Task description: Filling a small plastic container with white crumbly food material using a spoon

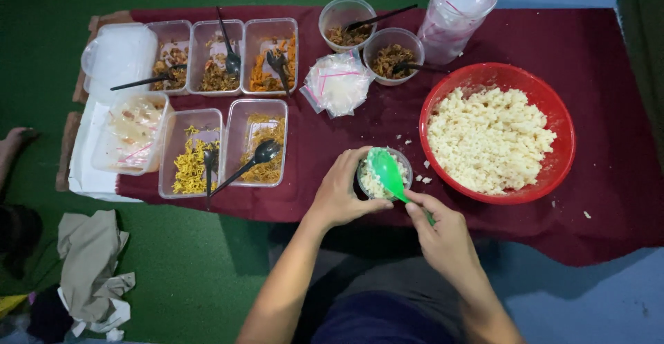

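My left hand [342, 188] grips a small round clear cup [405, 171] partly filled with white rice, at the near edge of the dark red cloth. My right hand [443, 237] holds a green plastic spoon [385, 171] whose bowl presses down on the rice in the cup. Just to the right stands a big red bowl [553, 102] heaped with white rice [487, 140]. A few rice grains lie on the cloth beside the cup.
Several clear rectangular tubs [235, 136] of yellow and brown toppings with black spoons sit at left. Two round tubs [393, 55] of brown food, a small plastic bag [337, 84] and a stack of clear cups [456, 12] stand behind. Crumpled cloth [90, 268] lies on the green floor.
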